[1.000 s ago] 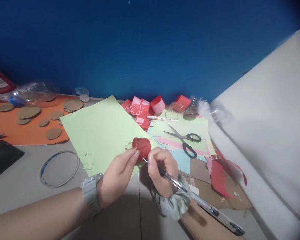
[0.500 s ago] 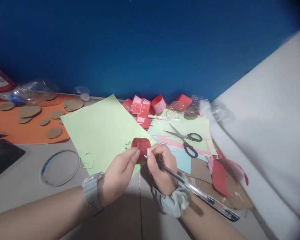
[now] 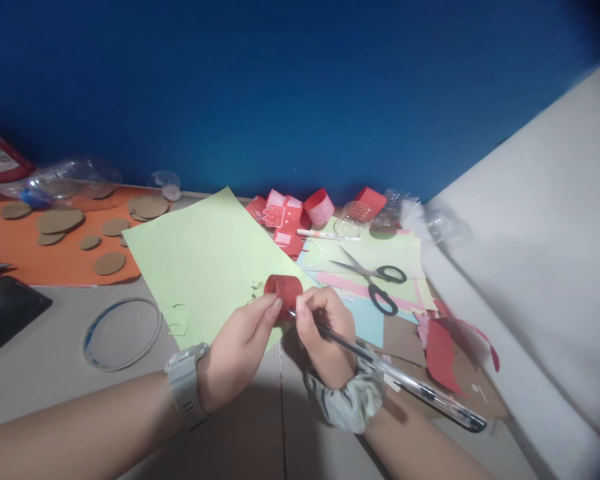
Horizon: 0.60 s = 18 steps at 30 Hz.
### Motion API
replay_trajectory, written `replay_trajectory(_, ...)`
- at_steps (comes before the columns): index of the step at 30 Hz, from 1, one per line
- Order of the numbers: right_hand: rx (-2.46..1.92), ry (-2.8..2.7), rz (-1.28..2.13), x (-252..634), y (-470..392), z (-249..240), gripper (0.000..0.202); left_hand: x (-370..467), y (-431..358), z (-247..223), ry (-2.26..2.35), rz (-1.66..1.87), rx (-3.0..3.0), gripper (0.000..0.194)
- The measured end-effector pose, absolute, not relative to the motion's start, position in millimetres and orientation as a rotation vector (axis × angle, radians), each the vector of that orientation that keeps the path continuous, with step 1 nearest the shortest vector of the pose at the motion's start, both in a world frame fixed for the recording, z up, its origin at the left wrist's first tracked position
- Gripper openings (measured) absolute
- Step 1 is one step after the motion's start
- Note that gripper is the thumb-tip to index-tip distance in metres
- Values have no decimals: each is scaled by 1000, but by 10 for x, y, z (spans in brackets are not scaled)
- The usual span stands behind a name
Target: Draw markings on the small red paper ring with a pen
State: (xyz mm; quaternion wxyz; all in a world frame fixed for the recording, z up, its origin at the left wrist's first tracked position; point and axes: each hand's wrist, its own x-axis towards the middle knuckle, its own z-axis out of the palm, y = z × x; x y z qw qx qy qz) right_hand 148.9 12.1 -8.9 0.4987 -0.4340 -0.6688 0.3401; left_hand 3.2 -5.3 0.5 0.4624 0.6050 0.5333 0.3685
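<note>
A small red paper roll (image 3: 286,287), with dark lines marked on its side, is pinched by my left hand (image 3: 240,347) at its lower edge. My right hand (image 3: 327,333) is closed around a clear ballpoint pen (image 3: 410,383), whose tip meets or nearly meets the roll's side. The pen's back end points down to the right across my wrist. Beneath the roll lies a light green paper sheet (image 3: 200,267) with cut-out shapes along its lower edges. My fingers hide the roll's lower part.
Black-handled scissors (image 3: 373,275) lie on coloured papers to the right, near a white marker (image 3: 327,235). Red paper pieces (image 3: 287,217) sit along the blue wall. Cardboard discs (image 3: 60,219) rest on orange paper at left, above a tape ring (image 3: 123,333) and a dark phone (image 3: 10,313).
The pen's back end has swung slightly up and to the right. Both hands keep their grip, and the roll stays almost where it was.
</note>
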Motion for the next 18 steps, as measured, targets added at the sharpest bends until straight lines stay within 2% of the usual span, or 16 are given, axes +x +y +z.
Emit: replay_trajectory(18, -1057, -1612, 811, 1502, 116, -127, 21, 35, -52, 4, 1278, 878, 1452, 31)
